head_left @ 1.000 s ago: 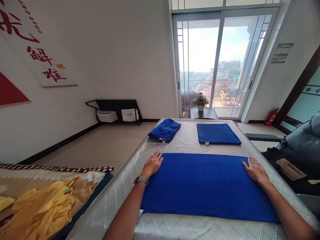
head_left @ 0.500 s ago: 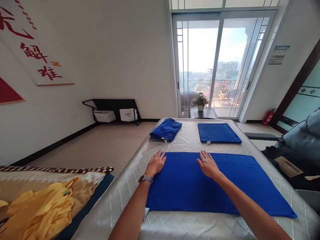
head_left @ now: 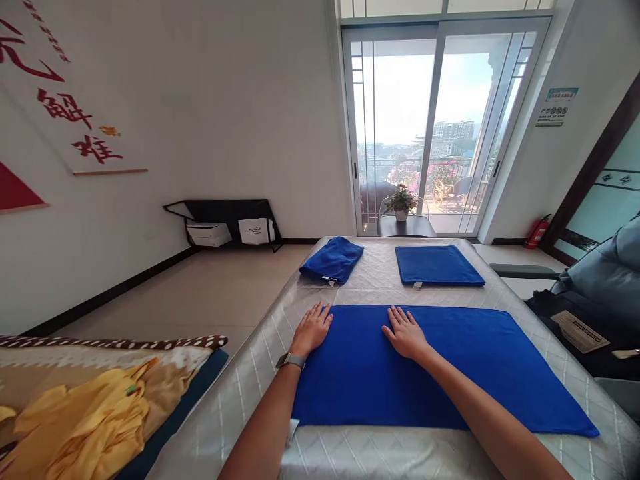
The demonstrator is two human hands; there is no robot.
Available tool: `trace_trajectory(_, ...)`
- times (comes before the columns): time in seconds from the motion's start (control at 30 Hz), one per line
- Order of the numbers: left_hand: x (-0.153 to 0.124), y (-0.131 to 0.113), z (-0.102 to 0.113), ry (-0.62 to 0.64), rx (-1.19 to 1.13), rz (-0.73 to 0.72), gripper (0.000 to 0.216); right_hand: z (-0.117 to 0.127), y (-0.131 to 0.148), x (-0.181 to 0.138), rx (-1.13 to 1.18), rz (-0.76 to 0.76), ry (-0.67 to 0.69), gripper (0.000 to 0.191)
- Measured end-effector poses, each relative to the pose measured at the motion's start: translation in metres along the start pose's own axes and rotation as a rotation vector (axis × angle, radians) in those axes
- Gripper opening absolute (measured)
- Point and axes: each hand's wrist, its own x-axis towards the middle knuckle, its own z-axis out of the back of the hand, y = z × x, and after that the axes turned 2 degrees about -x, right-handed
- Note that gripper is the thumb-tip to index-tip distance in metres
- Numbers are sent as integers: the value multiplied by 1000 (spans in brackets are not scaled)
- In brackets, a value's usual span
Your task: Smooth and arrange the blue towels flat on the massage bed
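Note:
A long blue cloth lies spread flat across the silvery quilted mattress, a white tag at its near left corner. My left hand rests flat on the cloth's far left corner, fingers stretched forward and holding nothing; a watch is on that wrist. Palm down near the middle of the far edge, my right hand has its fingers out and also holds nothing. Beyond the cloth are a loosely folded blue cloth on the left and a neatly folded blue cloth on the right, both with white tags.
To the left, a yellow garment lies on a patterned blanket. On the right stands a grey-blue chair with a dark bag and a brown card. A potted plant sits before the glass door.
My right hand has slid a little to the left along the far part of the blue cloth. My left hand stays at the corner.

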Motion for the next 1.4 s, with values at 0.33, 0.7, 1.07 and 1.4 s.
trace_trajectory(0.33, 1, 1, -3, 35, 15, 26, 51, 40, -206, -89, -204, -461, -180, 51)
trace_trajectory(0.7, 2, -5, 7, 75, 5, 63, 52, 67, -244, -124, -284, -614, -316, 34)
trace_trajectory(1.07, 1, -4, 4, 35, -10, 44, 51, 35, -79, -39, -210, -168, -213, 59)
trace_trajectory(1.4, 1, -4, 7, 34, -28, 39, 50, -3, 57, 8, 50, 136, -10, 78)
